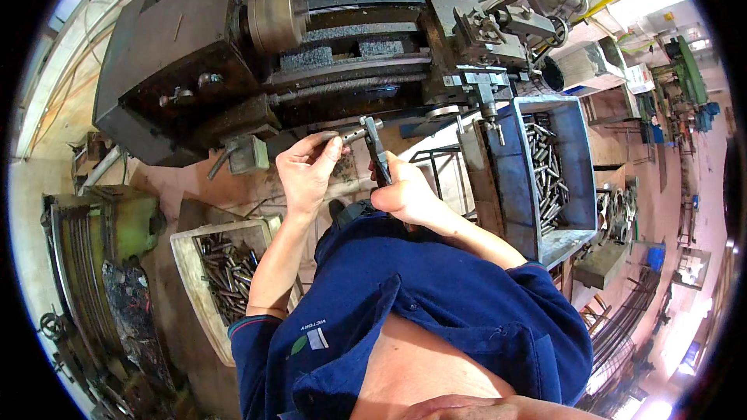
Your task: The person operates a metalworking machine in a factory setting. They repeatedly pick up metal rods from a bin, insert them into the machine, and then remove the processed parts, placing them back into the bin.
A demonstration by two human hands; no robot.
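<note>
My left hand (306, 169) pinches a short metal cylinder (354, 135) with small holes along its side, holding it roughly level in front of the lathe. Around the cylinder's right end sit the jaws of what looks like a caliper (377, 149). Its dark body stands upright in my right hand (406, 196), whose fingers are wrapped round it and partly hidden. Both hands are close together in front of my dark blue shirt. To the right, a blue bin (580, 163) holds many metal pieces (547, 171). A pale crate (187, 284) at lower left holds more metal pieces (229, 274).
The lathe spans the far side, with its chuck (274, 21) at left and its carriage and tool post (478, 35) at right. A lever with a small box (249, 154) juts toward me. A green machine (117, 225) stands at far left. Long bars (629, 315) lie at right.
</note>
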